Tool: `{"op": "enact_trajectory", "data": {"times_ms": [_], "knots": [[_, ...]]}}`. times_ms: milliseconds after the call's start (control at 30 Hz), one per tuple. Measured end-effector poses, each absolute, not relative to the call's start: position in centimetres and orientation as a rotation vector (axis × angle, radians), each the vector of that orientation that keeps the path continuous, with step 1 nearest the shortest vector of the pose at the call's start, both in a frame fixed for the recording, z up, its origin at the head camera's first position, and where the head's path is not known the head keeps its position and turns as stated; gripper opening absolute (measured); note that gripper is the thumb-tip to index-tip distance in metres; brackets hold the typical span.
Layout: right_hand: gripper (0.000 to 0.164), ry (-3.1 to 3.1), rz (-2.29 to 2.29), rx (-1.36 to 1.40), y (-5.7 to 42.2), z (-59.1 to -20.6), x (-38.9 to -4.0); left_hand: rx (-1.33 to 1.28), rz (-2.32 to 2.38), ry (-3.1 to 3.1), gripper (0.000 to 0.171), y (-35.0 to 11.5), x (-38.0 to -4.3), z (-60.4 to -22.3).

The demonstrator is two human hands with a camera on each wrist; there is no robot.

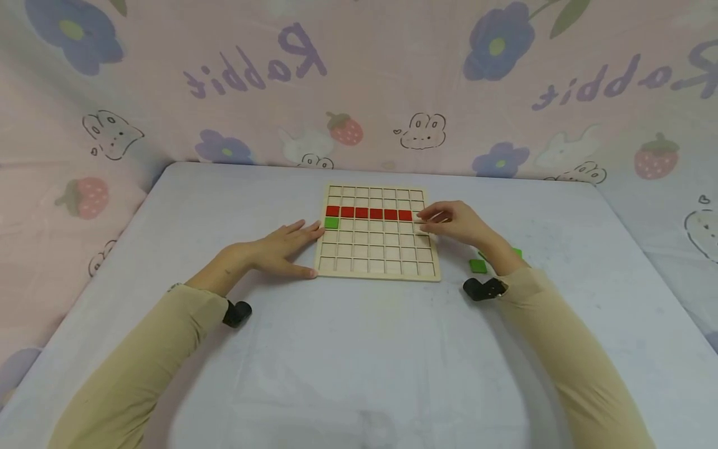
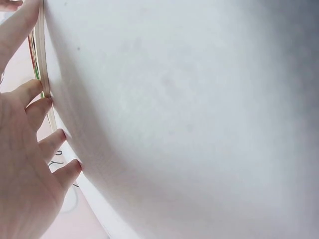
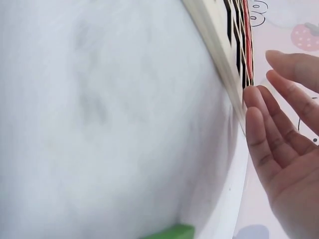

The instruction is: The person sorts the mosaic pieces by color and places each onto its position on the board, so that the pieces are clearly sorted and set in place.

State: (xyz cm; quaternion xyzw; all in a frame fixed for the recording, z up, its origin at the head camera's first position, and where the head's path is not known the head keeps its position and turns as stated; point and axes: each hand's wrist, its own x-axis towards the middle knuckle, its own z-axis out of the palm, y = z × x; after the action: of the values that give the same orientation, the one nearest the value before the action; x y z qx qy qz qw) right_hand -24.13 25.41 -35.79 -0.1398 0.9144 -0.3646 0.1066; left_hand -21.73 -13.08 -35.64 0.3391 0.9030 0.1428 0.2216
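Observation:
A pale wooden grid board point(image 1: 377, 254) lies flat on the table. Across its third row from the top runs a line of several red square tiles point(image 1: 361, 212); a green tile point(image 1: 331, 222) sits just below the leftmost one. My left hand point(image 1: 278, 251) has its fingers spread, with fingertips and thumb touching the board's left edge. At the right edge, beside the end of the red row, is my right hand point(image 1: 457, 221), fingers loosely bent. In the right wrist view its thumb and fingertips are apart, and nothing shows between them.
Loose green tiles point(image 1: 478, 266) lie on the white-covered table point(image 1: 348, 362) to the right of the board, partly hidden by the right forearm. A printed cloth point(image 1: 364, 81) with rabbits, flowers and strawberries hangs behind the table. Black wrist cameras point(image 1: 483, 289) are on both arms.

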Motion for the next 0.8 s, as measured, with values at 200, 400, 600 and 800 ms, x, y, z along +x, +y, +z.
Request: {"op": "enact_trajectory", "data": {"times_ms": [200, 400, 600, 800], "knots": [[0.036, 2.703, -1.068, -0.413, 26.0, -35.7, -23.7, 0.935, 0.387, 2.501, 0.091, -13.2, -21.8, -35.9], [0.036, 2.722, -1.047, -0.433, 26.4, -35.6, -23.2, 0.929, 0.386, 2.496, 0.092, -13.3, -21.8, -35.8], [0.036, 2.724, -1.021, -0.463, 26.7, -35.2, -22.5, 0.920, 0.379, 2.494, 0.091, -13.3, -21.8, -35.7], [0.035, 2.711, -1.010, -0.475, 27.3, -34.9, -21.9, 0.908, 0.378, 2.492, 0.092, -13.2, -21.8, -35.8]]}}
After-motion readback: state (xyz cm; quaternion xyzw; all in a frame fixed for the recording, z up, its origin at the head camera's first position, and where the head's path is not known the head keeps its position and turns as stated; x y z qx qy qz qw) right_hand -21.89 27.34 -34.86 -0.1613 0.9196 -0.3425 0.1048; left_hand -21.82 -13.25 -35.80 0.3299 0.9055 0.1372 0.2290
